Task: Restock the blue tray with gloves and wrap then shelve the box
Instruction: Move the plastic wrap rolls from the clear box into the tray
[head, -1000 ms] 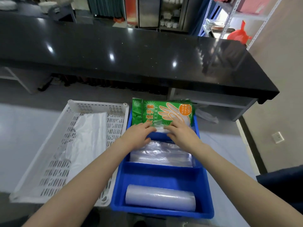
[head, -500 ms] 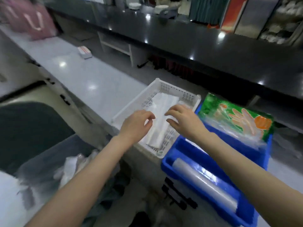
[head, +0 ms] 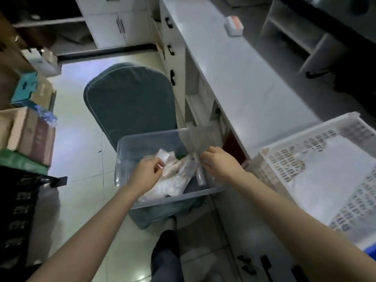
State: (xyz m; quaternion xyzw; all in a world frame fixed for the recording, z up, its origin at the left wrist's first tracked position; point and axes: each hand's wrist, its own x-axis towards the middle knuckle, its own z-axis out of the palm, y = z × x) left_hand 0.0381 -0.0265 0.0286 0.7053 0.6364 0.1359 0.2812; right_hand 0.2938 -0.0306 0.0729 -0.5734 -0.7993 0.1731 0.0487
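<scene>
Pale tiled floor, dimly lit, with cardboard boxes [head: 30, 135] stacked along the left and white cupboards at the back. To the right, a long white counter [head: 244, 78], bearing a small box [head: 234, 25] at the far end and a white perforated tray [head: 315, 169] at the near end.

Had swung left, away from the blue tray [head: 370, 251]: only a corner of it showed at the lower right edge, beside the white tray. Had left the green glove pack propped in it a second earlier, with the wrap roll; neither seen now. Reached instead into a clear plastic bin [head: 142, 143] set on a grey-covered chair [head: 130, 94], among crumpled clear packets [head: 179, 178].

Left hand [head: 146, 176] with fingers curled in close, thumb meeting fingertips just over a packet. Right hand [head: 219, 163] likewise narrow, knuckles bent at the bin's right side. Could not tell whether either had actually gripped anything.

Probably went back for more stock, so restocking not finished and shelving the box not yet begun.
</scene>
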